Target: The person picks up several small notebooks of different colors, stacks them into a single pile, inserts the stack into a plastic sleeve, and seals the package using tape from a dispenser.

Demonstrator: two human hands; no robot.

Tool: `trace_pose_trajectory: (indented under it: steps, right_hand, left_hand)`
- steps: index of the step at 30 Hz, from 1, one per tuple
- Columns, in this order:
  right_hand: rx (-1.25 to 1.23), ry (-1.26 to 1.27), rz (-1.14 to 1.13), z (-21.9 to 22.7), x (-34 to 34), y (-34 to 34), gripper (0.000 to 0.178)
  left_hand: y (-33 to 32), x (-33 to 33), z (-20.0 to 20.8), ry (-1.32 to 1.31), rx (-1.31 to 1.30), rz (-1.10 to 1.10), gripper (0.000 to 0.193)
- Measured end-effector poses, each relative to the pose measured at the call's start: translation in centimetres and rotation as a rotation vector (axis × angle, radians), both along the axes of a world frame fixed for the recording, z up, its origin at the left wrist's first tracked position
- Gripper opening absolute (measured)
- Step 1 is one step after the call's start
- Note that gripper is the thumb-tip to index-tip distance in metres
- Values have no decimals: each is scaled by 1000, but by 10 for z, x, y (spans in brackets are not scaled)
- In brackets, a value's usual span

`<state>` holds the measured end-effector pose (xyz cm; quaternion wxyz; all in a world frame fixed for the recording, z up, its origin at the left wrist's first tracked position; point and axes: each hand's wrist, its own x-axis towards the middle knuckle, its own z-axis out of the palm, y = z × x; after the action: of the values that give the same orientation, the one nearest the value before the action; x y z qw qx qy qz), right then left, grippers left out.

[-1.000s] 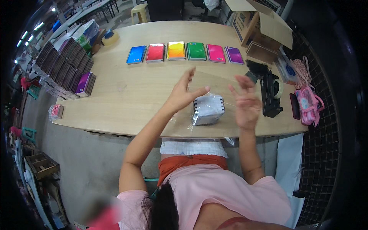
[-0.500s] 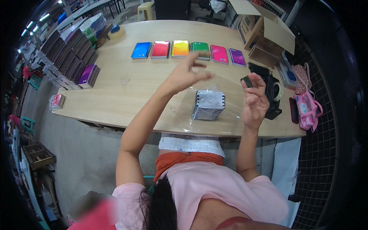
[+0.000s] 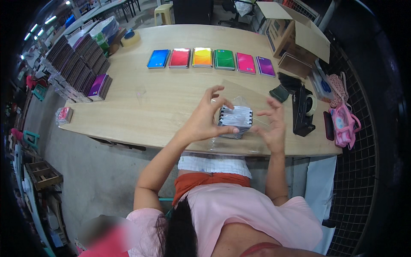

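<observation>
We note the bound stack (image 3: pixel 236 115) on the desk (image 3: pixel 162 98), near its front edge, lower left partly hidden behind our left hand (image 3: pixel 204 121), thumb and fingers spread; our right hand (image 3: pixel 274 128), also spread, just beside; contact we cannot tell; clear film (image 3: pixel 242 101) around it, edges hard to make out

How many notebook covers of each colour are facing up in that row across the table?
Blue cover: 1
Red cover: 1
Yellow cover: 1
Green cover: 1
Pink cover: 1
Purple cover: 1
Total: 6
</observation>
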<state>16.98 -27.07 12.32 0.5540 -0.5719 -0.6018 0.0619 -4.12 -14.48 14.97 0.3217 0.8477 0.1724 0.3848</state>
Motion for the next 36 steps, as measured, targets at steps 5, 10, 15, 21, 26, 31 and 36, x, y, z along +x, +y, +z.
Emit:
trace_pose_trajectory:
  steps: [5, 10, 15, 21, 26, 31, 36]
  right_hand:
    - [-54, 146, 38, -27, -24, 26, 25]
    - [-22, 119, 26, -17, -22, 27, 20]
    - [-14, 265, 58, -23, -20, 29, 20]
    - [-126, 425, 111, -21, -23, 33, 15]
    - [-185, 494, 117, -27, -17, 35, 13]
    - [-155, 483, 35, -32, -18, 51, 15]
    - [42, 289, -27, -31, -15, 70, 14]
  left_hand:
    - [3, 8, -26, -20, -127, -58, 23]
    - [-4, 5, -29, -34, -81, -8, 19]
    - [-7, 13, -28, -90, -146, 27, 17]
    - [8, 16, -29, 59, -345, 16, 16]
    - [-3, 19, -15, 177, -288, 56, 16]
    - [-6, 30, -26, -93, -138, 203, 17]
    - [3, 41, -38, -127, -69, 292, 19]
